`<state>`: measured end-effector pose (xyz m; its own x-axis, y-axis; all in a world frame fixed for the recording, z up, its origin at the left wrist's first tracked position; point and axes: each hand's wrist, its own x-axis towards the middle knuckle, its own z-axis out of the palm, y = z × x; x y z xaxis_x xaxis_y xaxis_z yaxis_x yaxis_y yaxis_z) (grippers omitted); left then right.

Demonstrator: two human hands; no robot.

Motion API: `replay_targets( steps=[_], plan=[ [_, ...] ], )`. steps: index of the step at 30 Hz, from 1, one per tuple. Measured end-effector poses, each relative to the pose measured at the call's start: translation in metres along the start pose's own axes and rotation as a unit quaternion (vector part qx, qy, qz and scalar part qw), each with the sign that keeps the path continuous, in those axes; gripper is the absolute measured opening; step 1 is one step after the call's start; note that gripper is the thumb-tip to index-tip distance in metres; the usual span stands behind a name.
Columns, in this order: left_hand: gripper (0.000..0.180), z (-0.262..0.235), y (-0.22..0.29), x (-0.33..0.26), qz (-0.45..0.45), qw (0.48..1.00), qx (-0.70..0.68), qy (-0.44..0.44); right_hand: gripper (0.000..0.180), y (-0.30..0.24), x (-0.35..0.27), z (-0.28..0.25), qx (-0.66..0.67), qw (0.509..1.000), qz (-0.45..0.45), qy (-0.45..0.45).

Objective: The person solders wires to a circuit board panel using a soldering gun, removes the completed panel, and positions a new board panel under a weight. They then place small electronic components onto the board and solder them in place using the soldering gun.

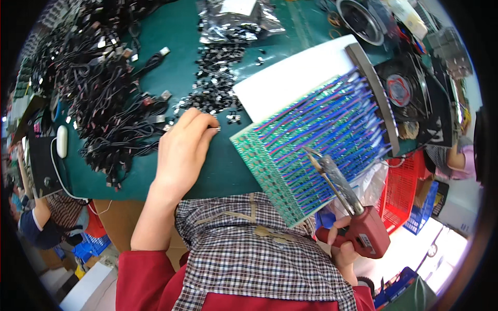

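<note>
Head view: our left hand pinches narrowly what looks like a small metal part beside loose black connectors on the desk, a grip probably suited to such tiny pieces. Our right hand wraps the red soldering gun by its handle, presumably keeping skin clear of its tip, which points over the wired circuit board at the desk's edge.

1. On the right, near side, the red plastic pistol-shaped soldering gun bears a small white label; its print is too small for reading.
2. On the far right, the black fan has a round red-and-pale centre mark; no letters are readable.
</note>
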<state>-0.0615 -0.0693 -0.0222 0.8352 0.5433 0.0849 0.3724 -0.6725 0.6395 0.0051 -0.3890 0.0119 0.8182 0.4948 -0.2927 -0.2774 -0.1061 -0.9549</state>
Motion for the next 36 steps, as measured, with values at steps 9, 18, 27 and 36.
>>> replay_targets(
  steps=[9,18,27,36],
  plan=[
    [0.008,0.001,0.001,-0.010,-0.135,0.949,-0.280,0.054,0.056,0.002,-0.001,-0.005,0.029,0.998,0.020,-0.060],
    [0.008,0.001,0.001,-0.025,-0.265,0.824,-0.500,-0.005,0.048,0.006,-0.005,-0.014,0.064,0.994,0.007,-0.093],
    [0.009,0.009,0.006,-0.032,-0.247,0.824,-0.509,0.010,0.052,0.008,-0.006,-0.013,0.069,0.993,0.013,-0.092],
    [0.013,0.006,0.004,-0.029,-0.200,0.889,-0.409,0.048,0.060,0.008,-0.011,-0.013,0.039,0.998,0.010,-0.051]
  ],
)
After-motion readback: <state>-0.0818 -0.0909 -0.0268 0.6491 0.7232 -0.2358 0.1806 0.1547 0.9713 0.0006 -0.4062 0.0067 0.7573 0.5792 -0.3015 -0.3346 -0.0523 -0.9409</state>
